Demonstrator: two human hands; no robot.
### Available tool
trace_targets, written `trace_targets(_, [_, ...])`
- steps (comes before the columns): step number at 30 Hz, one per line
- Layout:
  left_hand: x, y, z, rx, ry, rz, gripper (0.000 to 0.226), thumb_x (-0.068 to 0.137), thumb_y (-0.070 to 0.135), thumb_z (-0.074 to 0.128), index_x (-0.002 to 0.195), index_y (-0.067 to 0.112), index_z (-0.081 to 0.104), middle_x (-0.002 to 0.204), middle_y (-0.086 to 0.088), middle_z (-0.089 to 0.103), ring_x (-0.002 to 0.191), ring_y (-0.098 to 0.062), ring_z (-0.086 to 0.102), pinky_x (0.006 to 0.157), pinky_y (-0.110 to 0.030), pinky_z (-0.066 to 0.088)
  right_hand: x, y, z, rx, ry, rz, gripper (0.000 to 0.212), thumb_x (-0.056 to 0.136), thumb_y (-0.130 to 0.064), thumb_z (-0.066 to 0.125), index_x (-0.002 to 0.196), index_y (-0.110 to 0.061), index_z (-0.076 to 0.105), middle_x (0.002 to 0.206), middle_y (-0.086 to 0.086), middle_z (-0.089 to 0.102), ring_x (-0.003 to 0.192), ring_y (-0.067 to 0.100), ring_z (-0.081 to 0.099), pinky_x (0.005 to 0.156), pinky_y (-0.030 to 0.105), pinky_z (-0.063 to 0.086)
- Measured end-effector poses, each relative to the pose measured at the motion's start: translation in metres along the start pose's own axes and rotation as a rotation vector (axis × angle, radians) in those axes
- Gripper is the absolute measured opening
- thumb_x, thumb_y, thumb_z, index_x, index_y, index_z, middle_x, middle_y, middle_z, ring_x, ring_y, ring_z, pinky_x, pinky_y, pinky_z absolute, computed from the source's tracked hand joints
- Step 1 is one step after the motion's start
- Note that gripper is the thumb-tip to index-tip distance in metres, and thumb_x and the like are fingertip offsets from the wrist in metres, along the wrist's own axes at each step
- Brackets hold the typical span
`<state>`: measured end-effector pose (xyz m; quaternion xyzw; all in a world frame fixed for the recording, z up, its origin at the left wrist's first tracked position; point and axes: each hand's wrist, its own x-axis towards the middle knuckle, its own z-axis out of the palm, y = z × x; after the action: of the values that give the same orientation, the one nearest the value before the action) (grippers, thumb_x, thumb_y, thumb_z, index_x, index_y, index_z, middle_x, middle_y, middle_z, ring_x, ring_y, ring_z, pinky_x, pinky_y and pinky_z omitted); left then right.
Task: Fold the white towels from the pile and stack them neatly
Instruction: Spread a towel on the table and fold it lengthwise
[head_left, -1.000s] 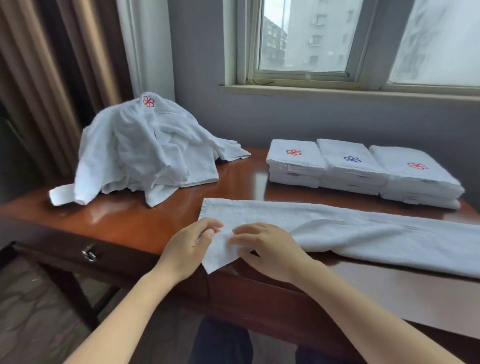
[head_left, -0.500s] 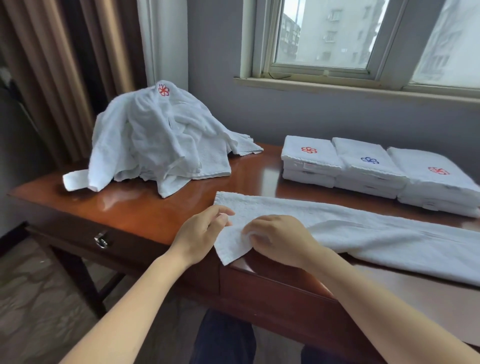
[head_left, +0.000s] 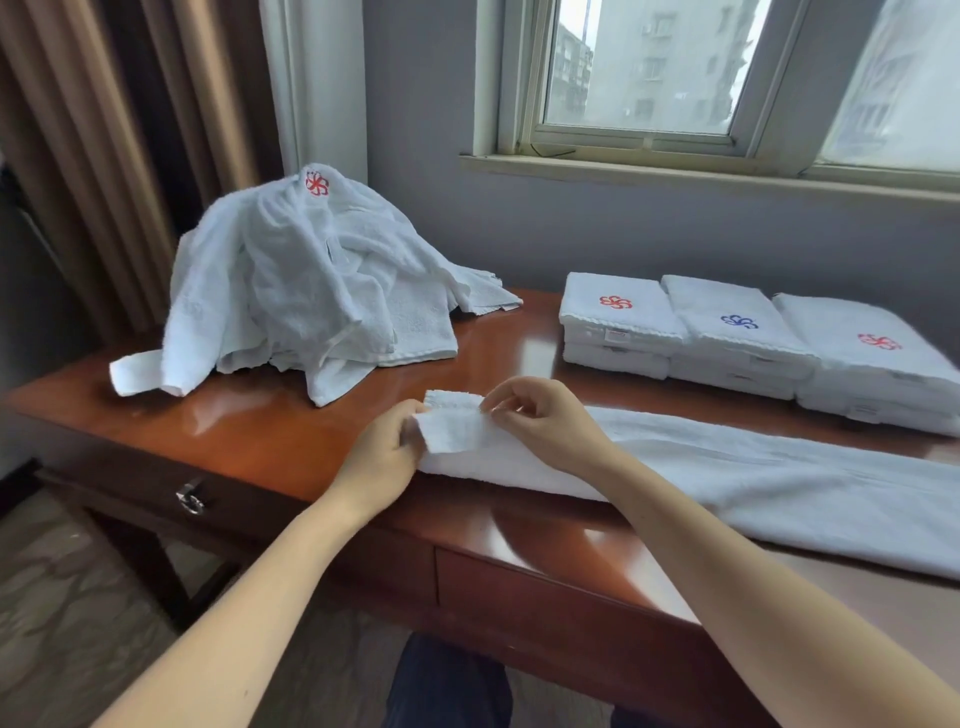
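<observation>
Has lifted the left end of the long white towel (head_left: 753, 478) off the desk (head_left: 270, 431) since half a second ago, from flat on the wood to raised and turned up between the hands. Grips that end at its near corner with the left hand (head_left: 382, 457), fingers curled round the cloth. Pinches its upper hem with the right hand (head_left: 540, 421), thumb and forefinger closed on the edge. Runs lengthwise left to right along the front of the desk, long axis roughly parallel to the front edge, right end passing out of view. Lies as a narrow strip, flat on the wood beyond the hands. Behind to the left, on the same desk: the loose pile of towels (head_left: 291, 291), red flower emblem on top. Behind to the right: three folded stacks (head_left: 737, 322) side by side, touching, emblems red, blue, red
</observation>
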<state>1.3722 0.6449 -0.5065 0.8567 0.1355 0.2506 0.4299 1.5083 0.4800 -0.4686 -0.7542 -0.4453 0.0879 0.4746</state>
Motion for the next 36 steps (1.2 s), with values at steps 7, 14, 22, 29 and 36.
trace_targets(7, [0.028,-0.005,-0.002,0.059,0.223,-0.12,0.058,0.09,0.063,0.045,0.06,0.014,0.038,0.051,0.009,0.041,0.053,-0.015,0.041,0.057,-0.036,0.033,-0.007,0.015,-0.018,-0.415,0.033,0.057,0.039,0.088,-0.065,0.049,0.102,-0.033,0.066,0.086,-0.014,0.064,0.082,0.011,0.058,0.07,0.032,0.044])
trace_targets(14, [0.026,-0.017,-0.019,0.418,0.341,-0.124,0.058,0.096,0.058,0.045,0.056,0.018,0.031,0.043,0.006,0.036,0.043,-0.012,0.036,0.046,-0.028,0.023,-0.005,0.037,-0.015,-0.691,0.182,0.04,0.025,0.093,-0.045,0.05,0.095,-0.027,0.067,0.08,-0.003,0.071,0.079,0.024,0.064,0.059,0.029,0.04])
trace_targets(22, [0.019,-0.012,-0.029,0.726,0.188,-0.216,0.014,0.083,0.038,0.059,0.092,0.03,0.054,0.067,0.015,0.052,0.067,-0.015,0.05,0.058,-0.029,0.032,0.003,0.042,-0.003,-0.752,0.15,-0.044,0.025,0.096,-0.044,0.048,0.095,-0.027,0.065,0.074,-0.002,0.069,0.074,0.025,0.065,0.052,0.03,0.027])
trace_targets(29, [0.022,0.033,0.015,0.629,0.082,0.043,0.051,0.081,0.013,0.057,0.13,0.025,0.051,0.131,0.005,0.053,0.123,-0.019,0.047,0.099,-0.033,0.036,0.003,0.034,0.002,-0.676,0.056,-0.036,0.025,0.1,-0.033,0.043,0.109,-0.027,0.066,0.095,-0.008,0.059,0.096,0.019,0.058,0.063,0.03,0.035])
trace_targets(36, [0.021,0.037,0.083,0.812,-0.288,-0.057,0.061,0.099,0.059,0.021,0.154,0.033,0.022,0.165,0.001,0.011,0.152,-0.015,0.002,0.12,-0.05,-0.003,-0.024,0.048,-0.028,-0.817,-0.055,0.181,0.04,0.101,-0.03,0.033,0.136,-0.019,0.049,0.141,-0.002,0.049,0.136,0.019,0.039,0.107,0.038,0.028])
